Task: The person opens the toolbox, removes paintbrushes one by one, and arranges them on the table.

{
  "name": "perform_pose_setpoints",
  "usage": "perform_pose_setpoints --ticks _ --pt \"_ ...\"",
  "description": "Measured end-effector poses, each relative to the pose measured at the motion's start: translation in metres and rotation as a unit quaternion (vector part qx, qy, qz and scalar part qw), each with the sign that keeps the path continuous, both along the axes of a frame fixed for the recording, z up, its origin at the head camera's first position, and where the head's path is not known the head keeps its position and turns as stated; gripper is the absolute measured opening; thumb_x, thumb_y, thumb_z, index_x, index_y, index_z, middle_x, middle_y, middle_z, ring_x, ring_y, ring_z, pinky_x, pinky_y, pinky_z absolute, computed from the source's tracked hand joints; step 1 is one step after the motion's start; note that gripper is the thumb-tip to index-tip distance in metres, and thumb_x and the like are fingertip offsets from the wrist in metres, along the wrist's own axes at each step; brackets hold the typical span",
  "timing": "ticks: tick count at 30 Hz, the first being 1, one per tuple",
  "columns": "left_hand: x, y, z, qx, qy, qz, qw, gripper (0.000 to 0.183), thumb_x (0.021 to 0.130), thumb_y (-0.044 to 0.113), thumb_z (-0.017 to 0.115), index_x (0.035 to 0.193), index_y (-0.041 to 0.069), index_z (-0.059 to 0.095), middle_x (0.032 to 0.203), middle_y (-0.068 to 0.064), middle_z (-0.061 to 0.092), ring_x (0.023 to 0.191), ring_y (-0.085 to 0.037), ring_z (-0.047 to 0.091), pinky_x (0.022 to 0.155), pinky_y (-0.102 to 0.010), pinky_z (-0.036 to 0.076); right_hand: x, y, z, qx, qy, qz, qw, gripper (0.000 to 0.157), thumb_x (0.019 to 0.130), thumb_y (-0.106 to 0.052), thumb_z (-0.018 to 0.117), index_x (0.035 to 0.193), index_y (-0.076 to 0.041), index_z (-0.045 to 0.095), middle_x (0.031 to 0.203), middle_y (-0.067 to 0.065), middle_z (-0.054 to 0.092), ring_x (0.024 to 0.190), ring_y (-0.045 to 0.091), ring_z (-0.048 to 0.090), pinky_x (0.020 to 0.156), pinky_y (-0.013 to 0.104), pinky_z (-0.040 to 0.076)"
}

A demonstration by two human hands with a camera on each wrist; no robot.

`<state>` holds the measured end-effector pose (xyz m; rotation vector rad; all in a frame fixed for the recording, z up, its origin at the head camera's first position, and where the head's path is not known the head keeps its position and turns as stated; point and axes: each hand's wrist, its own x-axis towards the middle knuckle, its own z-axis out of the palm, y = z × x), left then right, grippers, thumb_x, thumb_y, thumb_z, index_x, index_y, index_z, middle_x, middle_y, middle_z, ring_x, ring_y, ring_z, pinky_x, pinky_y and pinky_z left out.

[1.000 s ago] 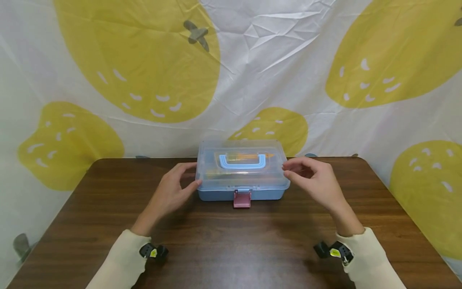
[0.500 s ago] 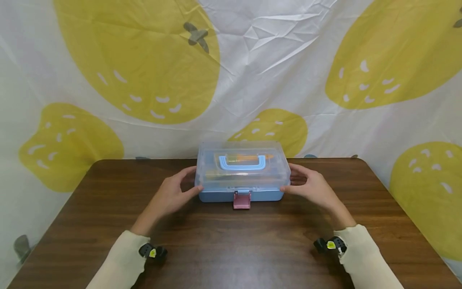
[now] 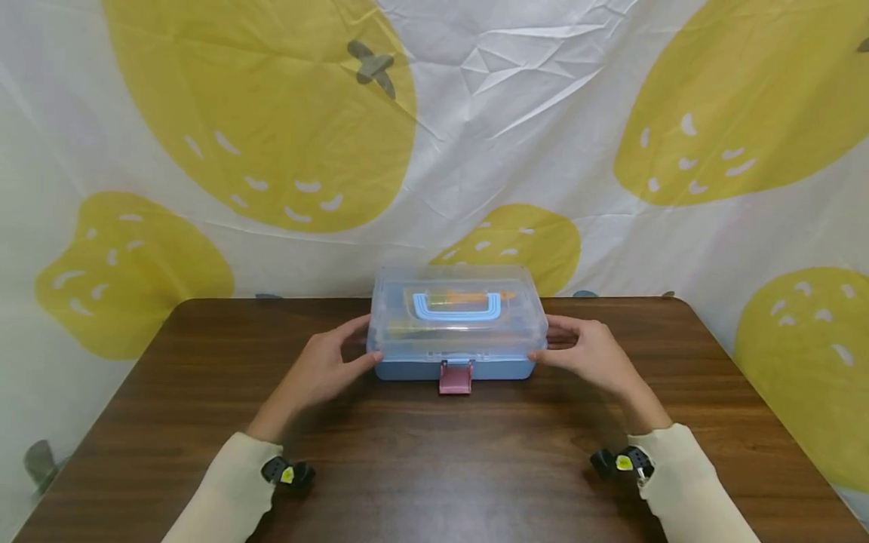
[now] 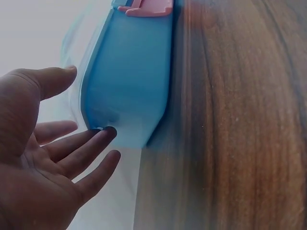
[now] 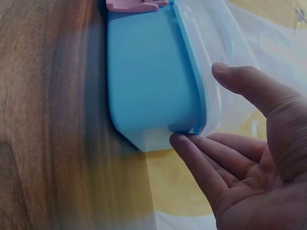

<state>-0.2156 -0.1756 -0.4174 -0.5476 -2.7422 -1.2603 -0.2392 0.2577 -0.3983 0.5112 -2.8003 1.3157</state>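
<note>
A plastic storage box with a light blue base stands near the back edge of the table. Its clear lid lies down on the base and carries a blue handle. On the front, a pink latch hangs flipped outward. My left hand holds the box's left end, thumb at the front corner of the lid and fingers along the side. At the right end, my right hand holds it likewise. Both wrist views show fingertips at the rim where lid meets base.
Orange and yellowish things show blurred through the lid. The brown wooden table extends in front of the box and to both sides. A white cloth with yellow fruit prints hangs right behind the table's back edge.
My right hand has gone from the lid's upper right side down to its front right corner, thumb now at the front. The left hand and the box have hardly moved.
</note>
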Motion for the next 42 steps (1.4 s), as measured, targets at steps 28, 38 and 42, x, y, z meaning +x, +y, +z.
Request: perform_pose_setpoints --ticks 28,38,42 --pt "0.000 -0.013 0.012 0.005 -0.039 -0.023 0.9990 0.074 0.090 0.033 0.095 0.149 0.001 0.065 0.125 -0.012 0.079 0.117 -0.029 0.075 0.099 -0.054 0.058 0.001 0.021 0.019 -0.025 -0.094 0.088 0.991 0.065 0.091 -0.013 0.092 0.144 0.012 0.063 0.114 0.014 0.081 0.103 0.019 0.079 0.085 0.029 0.063" --pt "-0.002 -0.017 0.006 -0.048 -0.044 -0.033 0.9973 0.089 0.088 0.037 0.096 0.156 -0.003 0.056 0.146 -0.020 0.066 0.131 -0.037 0.064 0.113 -0.061 0.048 -0.003 0.027 0.008 -0.009 -0.042 0.119 0.992 0.083 0.088 -0.012 0.095 0.158 0.004 0.052 0.133 0.018 0.073 0.119 0.033 0.073 0.098 0.041 0.062" --pt "-0.002 -0.017 0.004 -0.047 -0.040 -0.035 0.9975 0.087 0.088 0.037 0.096 0.155 -0.002 0.058 0.149 -0.020 0.065 0.137 -0.039 0.061 0.115 -0.062 0.046 -0.005 0.028 0.001 0.009 -0.019 0.130 0.991 0.091 0.088 -0.016 0.096 0.163 0.000 0.047 0.144 0.018 0.068 0.130 0.037 0.068 0.105 0.057 0.056"
